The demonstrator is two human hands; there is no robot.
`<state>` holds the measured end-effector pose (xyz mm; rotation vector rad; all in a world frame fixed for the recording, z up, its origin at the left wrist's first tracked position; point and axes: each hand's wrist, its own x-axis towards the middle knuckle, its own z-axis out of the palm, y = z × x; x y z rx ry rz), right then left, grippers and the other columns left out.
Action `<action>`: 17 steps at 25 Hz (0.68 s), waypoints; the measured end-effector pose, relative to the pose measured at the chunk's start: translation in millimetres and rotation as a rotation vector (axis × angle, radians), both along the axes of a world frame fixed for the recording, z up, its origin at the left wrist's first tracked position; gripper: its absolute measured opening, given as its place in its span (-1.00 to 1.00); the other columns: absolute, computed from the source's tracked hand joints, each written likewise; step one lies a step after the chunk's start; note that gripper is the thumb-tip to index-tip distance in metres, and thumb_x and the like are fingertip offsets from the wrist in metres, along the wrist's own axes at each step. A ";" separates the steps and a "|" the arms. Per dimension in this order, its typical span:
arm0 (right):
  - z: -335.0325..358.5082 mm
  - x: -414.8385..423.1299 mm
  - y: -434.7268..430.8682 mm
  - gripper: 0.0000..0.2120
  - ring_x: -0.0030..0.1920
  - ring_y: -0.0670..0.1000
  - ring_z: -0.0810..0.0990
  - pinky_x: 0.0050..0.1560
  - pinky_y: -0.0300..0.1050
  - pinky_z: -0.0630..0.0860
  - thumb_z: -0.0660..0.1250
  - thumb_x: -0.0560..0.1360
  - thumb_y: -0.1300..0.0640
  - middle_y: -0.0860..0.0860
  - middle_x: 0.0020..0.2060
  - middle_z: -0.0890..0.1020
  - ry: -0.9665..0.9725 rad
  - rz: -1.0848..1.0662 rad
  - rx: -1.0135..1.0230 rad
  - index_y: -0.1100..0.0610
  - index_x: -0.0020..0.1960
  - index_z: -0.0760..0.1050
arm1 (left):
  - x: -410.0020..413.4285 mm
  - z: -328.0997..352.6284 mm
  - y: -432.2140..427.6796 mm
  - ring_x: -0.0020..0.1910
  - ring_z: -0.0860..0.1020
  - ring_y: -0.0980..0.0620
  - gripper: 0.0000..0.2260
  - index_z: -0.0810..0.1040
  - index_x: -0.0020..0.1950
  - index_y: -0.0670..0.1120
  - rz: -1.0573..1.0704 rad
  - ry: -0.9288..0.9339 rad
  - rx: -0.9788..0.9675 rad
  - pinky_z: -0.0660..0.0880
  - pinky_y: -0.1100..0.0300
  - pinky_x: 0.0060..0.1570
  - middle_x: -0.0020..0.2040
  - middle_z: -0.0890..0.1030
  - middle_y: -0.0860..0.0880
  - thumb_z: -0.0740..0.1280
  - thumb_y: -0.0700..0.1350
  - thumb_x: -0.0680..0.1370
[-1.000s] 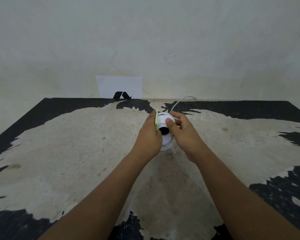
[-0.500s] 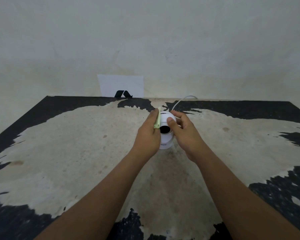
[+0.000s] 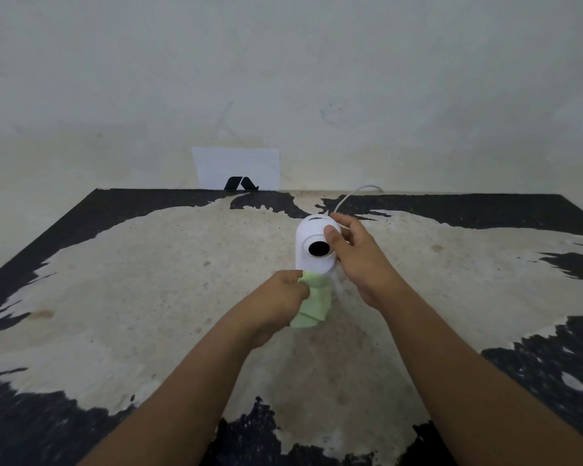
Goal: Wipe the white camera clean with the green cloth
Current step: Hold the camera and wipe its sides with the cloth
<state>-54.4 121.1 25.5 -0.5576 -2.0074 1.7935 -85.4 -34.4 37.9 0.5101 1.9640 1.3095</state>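
The white camera (image 3: 312, 242) is a rounded body with a black round lens facing me, held above the middle of the table. My right hand (image 3: 357, 257) grips its right side, thumb beside the lens. A thin white cable (image 3: 352, 194) runs from its top toward the wall. My left hand (image 3: 276, 299) is closed on the light green cloth (image 3: 312, 302), which is bunched just under the camera's lower edge and hangs down toward me.
The table (image 3: 155, 297) has a worn black top with a large pale patch. It stands against a pale wall. A white sheet with a black mark (image 3: 238, 169) leans at the table's back edge.
My left hand has dropped with the cloth from the camera's left side to below its base. The camera's front and lens now show fully. My right hand keeps its grip.
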 end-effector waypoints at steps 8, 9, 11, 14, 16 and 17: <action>30.9 44.3 -4.8 -0.66 0.04 -0.03 0.61 0.11 -0.13 0.53 0.33 0.38 -0.13 0.01 0.02 0.66 0.183 0.128 0.050 0.03 0.05 0.58 | -2.4 46.6 0.2 -0.09 0.61 0.04 -0.73 0.60 -0.03 0.02 0.055 0.218 0.282 0.54 0.23 -0.09 -0.04 0.67 -0.07 0.19 -0.30 0.55; 33.2 44.4 -3.7 -0.74 -0.02 -0.02 0.63 0.07 -0.10 0.56 0.39 0.40 -0.05 0.03 -0.04 0.68 0.147 0.173 0.094 0.04 0.03 0.60 | -4.8 51.2 3.6 -0.11 0.60 0.05 -0.75 0.59 -0.05 0.02 0.071 0.244 0.313 0.53 0.24 -0.13 -0.07 0.67 -0.05 0.22 -0.30 0.53; 37.2 39.0 0.9 -0.93 -0.15 0.00 0.61 0.00 0.03 0.57 0.41 0.45 0.10 0.09 -0.17 0.67 0.110 0.128 0.187 0.07 -0.07 0.62 | -10.7 56.7 10.5 -0.13 0.58 0.05 -0.79 0.57 -0.06 0.01 0.096 0.284 0.374 0.51 0.25 -0.16 -0.10 0.64 -0.02 0.26 -0.29 0.51; 48.3 26.7 14.3 -0.93 -0.19 0.05 0.58 0.00 0.22 0.56 0.37 0.47 0.10 0.18 -0.20 0.65 0.140 -0.045 0.208 0.07 -0.17 0.60 | -26.2 49.4 14.5 0.01 0.55 0.00 -0.75 0.51 0.12 0.02 0.175 0.333 0.404 0.50 0.21 -0.06 0.04 0.60 0.01 0.36 -0.20 0.48; 60.4 16.8 25.0 -0.91 -0.26 -0.02 0.56 -0.17 0.06 0.61 0.36 0.46 0.09 0.04 -0.30 0.61 0.176 -0.174 0.285 0.03 -0.22 0.57 | -38.5 32.9 11.2 0.11 0.47 0.01 -0.53 0.39 0.29 0.07 0.205 0.350 0.297 0.43 0.17 0.02 0.13 0.51 0.05 0.45 -0.11 0.43; 66.4 11.3 28.7 -0.91 -0.32 -0.06 0.54 -0.27 -0.10 0.56 0.35 0.46 0.10 -0.03 -0.34 0.59 0.179 -0.235 0.363 0.03 -0.23 0.56 | -42.9 21.6 10.3 0.16 0.43 0.01 -0.41 0.31 0.36 0.08 0.169 0.339 0.220 0.40 0.13 0.08 0.19 0.46 0.05 0.48 -0.08 0.40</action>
